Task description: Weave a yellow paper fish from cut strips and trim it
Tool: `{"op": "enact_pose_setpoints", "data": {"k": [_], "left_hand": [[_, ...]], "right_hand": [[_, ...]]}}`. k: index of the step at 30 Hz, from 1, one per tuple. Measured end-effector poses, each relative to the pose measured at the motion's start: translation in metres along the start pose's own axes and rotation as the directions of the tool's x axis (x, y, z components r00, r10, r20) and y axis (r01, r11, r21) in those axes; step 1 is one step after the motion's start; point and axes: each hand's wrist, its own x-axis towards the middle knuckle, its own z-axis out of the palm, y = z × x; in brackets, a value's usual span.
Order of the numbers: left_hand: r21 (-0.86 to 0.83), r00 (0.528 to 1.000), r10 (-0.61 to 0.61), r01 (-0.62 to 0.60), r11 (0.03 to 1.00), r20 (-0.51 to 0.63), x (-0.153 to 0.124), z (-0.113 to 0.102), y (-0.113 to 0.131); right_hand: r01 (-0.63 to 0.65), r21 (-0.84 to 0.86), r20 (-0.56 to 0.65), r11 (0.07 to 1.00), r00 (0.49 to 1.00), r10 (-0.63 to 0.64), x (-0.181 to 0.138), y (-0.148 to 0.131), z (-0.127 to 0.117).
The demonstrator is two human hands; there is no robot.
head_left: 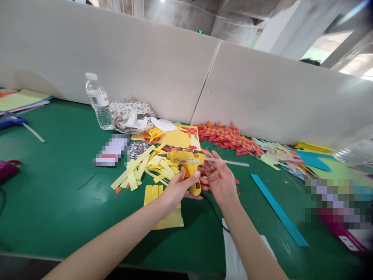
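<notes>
My left hand (177, 186) is wrapped round the grip of a yellow hot glue gun (192, 165), whose nozzle points left. A translucent glue stick (236, 162) sticks out of the gun's back. Beside the gun's rear, my right hand (223, 184) has its palm turned towards the gun and its fingers apart; whether they touch the stick, I cannot tell. Under the nozzle lies a heap of yellow paper strips (140, 171). Nearer me is a folded yellow paper piece (169, 219). The gun's black cord (215, 214) runs down past my right wrist.
A water bottle (100, 105) and a patterned pouch (119, 112) stand by the grey partition (145, 62). Red-orange woven paper pieces (230, 138) lie behind my hands. A blue strip (276, 208) is at right, a blue glue gun (13, 120) far left, a white cloth (233, 252) in front.
</notes>
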Motion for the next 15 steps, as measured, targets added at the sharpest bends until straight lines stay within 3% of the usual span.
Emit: {"op": "enact_pose_setpoints", "data": {"k": [2, 8, 15], "left_hand": [[-0.020, 0.999, -0.025, 0.026, 0.999, 0.023, -0.0033, -0.0026, -0.0044], [0.048, 0.996, -0.064, 0.061, 0.997, 0.056, -0.0056, -0.0053, -0.0112], [0.086, 0.987, -0.058, 0.046, 0.995, 0.147, -0.0052, -0.0076, -0.0105]], "right_hand": [[-0.017, 0.035, -0.020, 0.999, 1.000, 0.018, 0.0016, -0.0003, -0.0029], [0.084, -0.012, -0.090, 0.996, 0.992, -0.085, -0.0025, 0.0044, -0.0056], [0.064, 0.008, -0.119, 0.998, 0.991, -0.063, -0.0053, 0.0074, -0.0055]]}}
